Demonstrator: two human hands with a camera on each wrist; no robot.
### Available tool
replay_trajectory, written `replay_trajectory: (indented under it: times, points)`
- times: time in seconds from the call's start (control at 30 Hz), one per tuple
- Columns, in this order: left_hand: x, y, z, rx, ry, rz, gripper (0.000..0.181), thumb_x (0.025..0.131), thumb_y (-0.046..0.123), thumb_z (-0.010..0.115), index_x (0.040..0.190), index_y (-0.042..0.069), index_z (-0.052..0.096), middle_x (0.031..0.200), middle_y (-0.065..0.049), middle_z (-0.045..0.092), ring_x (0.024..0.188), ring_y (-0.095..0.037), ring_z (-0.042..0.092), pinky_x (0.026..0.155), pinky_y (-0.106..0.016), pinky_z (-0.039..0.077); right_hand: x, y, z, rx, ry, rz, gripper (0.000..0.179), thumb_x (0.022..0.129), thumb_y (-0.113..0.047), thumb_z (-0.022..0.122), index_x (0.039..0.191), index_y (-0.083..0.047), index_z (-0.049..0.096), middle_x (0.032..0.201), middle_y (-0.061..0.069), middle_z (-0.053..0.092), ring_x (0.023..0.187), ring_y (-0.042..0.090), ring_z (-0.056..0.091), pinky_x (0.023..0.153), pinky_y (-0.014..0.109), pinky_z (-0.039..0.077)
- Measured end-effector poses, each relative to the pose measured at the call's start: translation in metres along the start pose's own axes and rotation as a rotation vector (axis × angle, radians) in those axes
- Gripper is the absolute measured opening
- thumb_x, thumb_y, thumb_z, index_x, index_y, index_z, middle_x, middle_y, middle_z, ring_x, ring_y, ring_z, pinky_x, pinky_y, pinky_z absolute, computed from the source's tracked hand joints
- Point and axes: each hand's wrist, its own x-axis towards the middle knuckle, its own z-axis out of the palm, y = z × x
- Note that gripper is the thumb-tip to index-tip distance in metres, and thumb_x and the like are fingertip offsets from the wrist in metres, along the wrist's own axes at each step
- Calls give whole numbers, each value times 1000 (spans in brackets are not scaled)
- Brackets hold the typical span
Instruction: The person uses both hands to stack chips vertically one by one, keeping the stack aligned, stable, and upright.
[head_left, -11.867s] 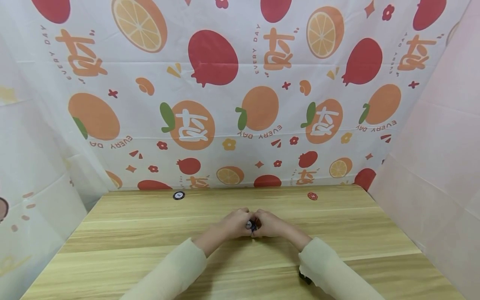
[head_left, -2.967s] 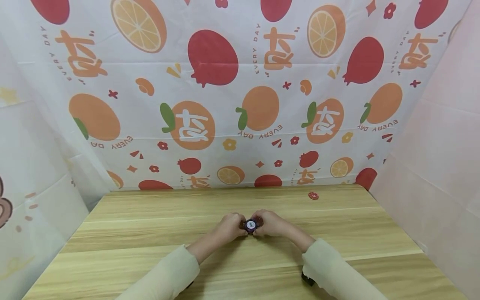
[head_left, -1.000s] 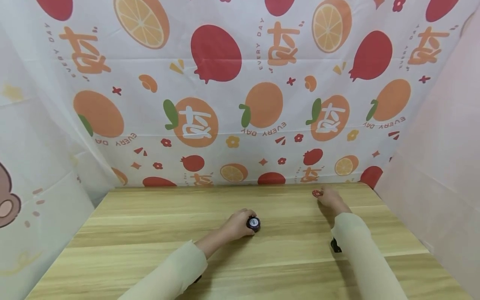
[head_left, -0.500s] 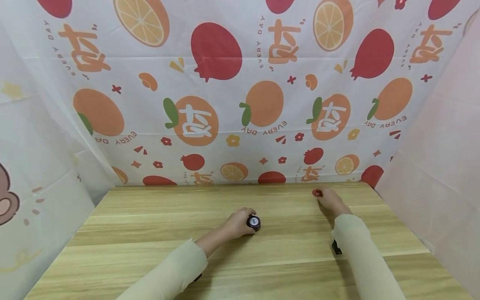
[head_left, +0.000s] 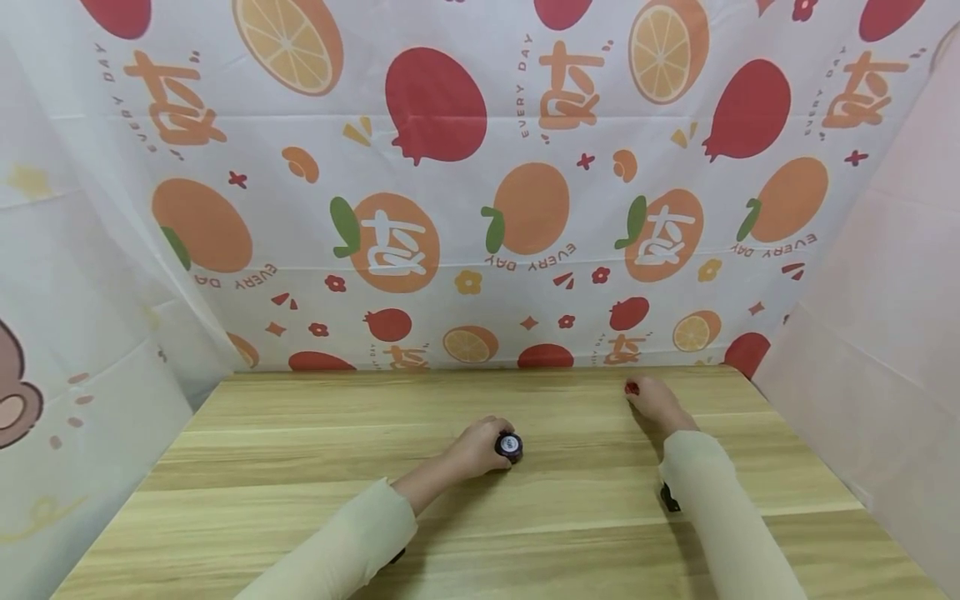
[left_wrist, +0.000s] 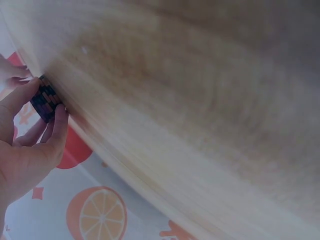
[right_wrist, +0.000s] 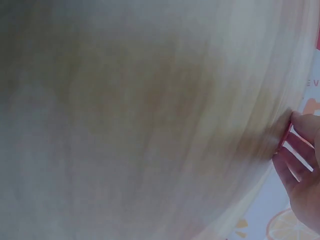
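Note:
My left hand (head_left: 480,447) grips a short stack of poker chips (head_left: 509,445) by its sides, near the middle of the table. The top chip is dark with a white centre; in the left wrist view the stack's dark edge (left_wrist: 46,99) shows lighter blocks, between thumb and fingers. At the back right, my right hand (head_left: 654,403) pinches a red poker chip (head_left: 632,388) by its rim, the fingers covering part of it. The right wrist view shows this chip edge-on as a thin red line (right_wrist: 284,138), low at the wood surface.
The wooden table (head_left: 300,467) ends at a fruit-printed curtain (head_left: 450,333) behind it, close beyond the right hand. Pale curtains (head_left: 877,333) flank both sides. A small black strap piece (head_left: 670,498) shows under the right sleeve.
Earlier both hands were at the stack, and a dark chip lay at the back left, now gone from there. The right hand has since moved to the red chip and closed its fingers on it.

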Motion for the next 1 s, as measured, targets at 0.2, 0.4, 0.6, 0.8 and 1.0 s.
replay_trajectory:
  times: [0.2, 0.4, 0.6, 0.8, 1.0]
  points:
    - [1, 0, 0, 4, 7, -5, 42, 67, 5, 80, 102, -4, 59, 96, -12, 57, 92, -27, 56, 81, -38, 45, 3, -1, 3, -2, 29, 15, 22, 87, -1, 54, 104, 12, 59, 97, 26, 60, 91, 38, 56, 77, 48, 45]
    - [1, 0, 1, -5, -8, -6, 39, 67, 5, 80, 100, -3, 60, 94, -11, 57, 90, -26, 56, 80, -37, 45, 4, 2, 4, 18, 52, 43, 17, 81, -2, 58, 94, 9, 60, 82, 18, 58, 73, 27, 50, 68, 42, 43]
    - [0, -1, 1, -14, 0, -14, 38, 67, 4, 80, 99, -2, 60, 93, -11, 57, 90, -26, 56, 81, -38, 45, 4, -4, 1, 41, 37, 25, 20, 77, -4, 58, 93, 6, 60, 71, 9, 50, 65, 22, 42, 60, 36, 37]
    - [0, -1, 0, -17, -7, -18, 38, 68, 4, 79, 100, -2, 60, 95, -11, 57, 91, -27, 56, 81, -38, 45, 3, -15, 0, 71, 14, -19, 26, 77, -3, 60, 102, 6, 61, 80, 9, 57, 69, 21, 49, 64, 36, 44]
    - [0, -1, 1, -19, -10, -21, 39, 68, 4, 79, 101, -2, 60, 96, -11, 58, 92, -27, 56, 81, -38, 45, 2, -25, -2, 89, -44, -69, 13, 78, -1, 62, 91, 0, 63, 78, 5, 58, 71, 20, 50, 65, 34, 44]
